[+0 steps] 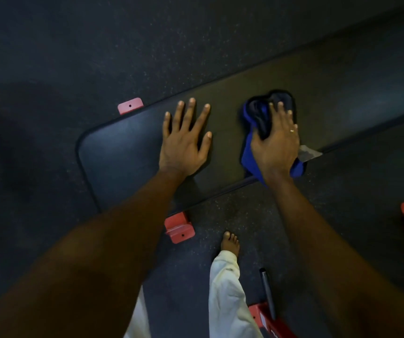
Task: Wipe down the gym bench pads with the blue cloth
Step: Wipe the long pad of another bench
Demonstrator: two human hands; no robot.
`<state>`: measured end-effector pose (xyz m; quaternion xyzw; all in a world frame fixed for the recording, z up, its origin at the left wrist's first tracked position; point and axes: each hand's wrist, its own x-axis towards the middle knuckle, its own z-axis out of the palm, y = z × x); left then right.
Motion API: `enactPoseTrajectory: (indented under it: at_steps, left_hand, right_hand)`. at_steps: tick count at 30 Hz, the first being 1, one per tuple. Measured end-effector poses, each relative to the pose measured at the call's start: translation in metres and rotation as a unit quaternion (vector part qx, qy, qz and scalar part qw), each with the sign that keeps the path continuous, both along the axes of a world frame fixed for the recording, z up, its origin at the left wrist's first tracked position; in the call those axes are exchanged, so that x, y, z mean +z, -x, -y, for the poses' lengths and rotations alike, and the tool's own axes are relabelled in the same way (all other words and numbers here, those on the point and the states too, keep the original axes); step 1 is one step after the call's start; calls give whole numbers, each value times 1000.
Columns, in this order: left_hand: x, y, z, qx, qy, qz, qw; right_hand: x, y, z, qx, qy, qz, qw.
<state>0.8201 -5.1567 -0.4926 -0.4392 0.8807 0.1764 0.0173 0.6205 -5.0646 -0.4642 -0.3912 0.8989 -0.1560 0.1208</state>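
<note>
Looking down in the head view, we see our left hand flat on the bench pad in the middle of the frame. Its fingers are spread wide and hold nothing. Just to the right, our right hand lies on top of the blue cloth, fingers nearly straight, pressing it onto the pad. The cloth is bunched up near the pad's lower edge, beside a small grey torn spot. We think this is the wiping step. We cannot tell which parts are clean. Next, we think the right hand should slide the cloth along the pad, pressing evenly, and the left hand must move out of its way.
</note>
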Motion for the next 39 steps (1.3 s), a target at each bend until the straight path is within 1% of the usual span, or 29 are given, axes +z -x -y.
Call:
enactPoseTrajectory:
  at_steps: [1, 3, 5, 6, 8, 9, 11, 13, 16, 18, 19, 21, 24, 26, 27, 30, 31, 34, 35, 36, 39]
  left_hand:
    - [1, -1, 1, -1, -2, 1, 1000]
    - [2, -3, 2, -6, -15, -1, 1000]
    - [4, -4, 3, -12, -28, -26, 999]
    - [7, -8, 5, -11, -39, -52, 998]
    - [10, -33, 9, 4, -62, -98, 993]
    - [11, -53, 11, 17, -67, -106, 992]
    - [9, -105, 13, 42, -49, -100, 993]
    - [6, -163, 14, 56, -20, -81, 995]
    - [3, -224, 22, 61, -4, -46, 997]
    - [1, -245, 33, 91, -28, -38, 995]
    - [1, -252, 38, 112, -48, -40, 992]
    - [1, -260, 46, 132, -107, -62, 984]
    - [-1, -265, 45, 138, -204, -121, 962]
    - [1, -273, 48, 131, -225, -158, 952]
    - [3, -277, 50, 123, -230, -180, 948]
    - [7, -291, 58, 128, -257, -221, 932]
    - [7, -295, 60, 144, -275, -241, 920]
    - [1, -310, 60, 215, -355, -311, 855]
    - [-1, -316, 59, 239, -363, -312, 845]
    - [-1, -321, 57, 261, -367, -308, 838]
    - [-4, -333, 45, 331, -371, -311, 810]
  right_hand:
    - [0, -9, 3, -24, 1, -4, 1000]
    - [2, -29, 2, -34, -5, -4, 999]
    - [3, -59, -8, -3, -12, -7, 1000]
    - [2, -79, -16, 16, -16, -8, 1000]
    - [0, -123, -32, 49, -17, 0, 999]
    - [0, -142, -40, 63, -18, 4, 998]
    - [-1, -160, -48, 90, -20, 13, 996]
    - [1, -161, -41, 107, -12, 16, 994]
    - [2, -162, -2, 68, 4, 28, 997]
    - [2, -174, 29, 35, -3, 16, 999]
    - [1, -184, 39, 35, -10, 8, 999]
    - [4, -213, 43, 65, -17, 7, 998]
    - [7, -270, 10, 165, -18, 32, 986]
    - [8, -295, -8, 231, -32, 34, 972]
    - [8, -299, -7, 246, -33, 32, 968]
    - [3, -297, 33, 229, -14, 34, 973]
    - [3, -296, 51, 213, -7, 33, 976]
    - [3, -308, 81, 168, -7, 21, 986]
    - [4, -315, 80, 168, -10, 22, 985]
    - [5, -322, 75, 187, -16, 23, 982]
    - [3, -334, 55, 286, -54, 9, 957]
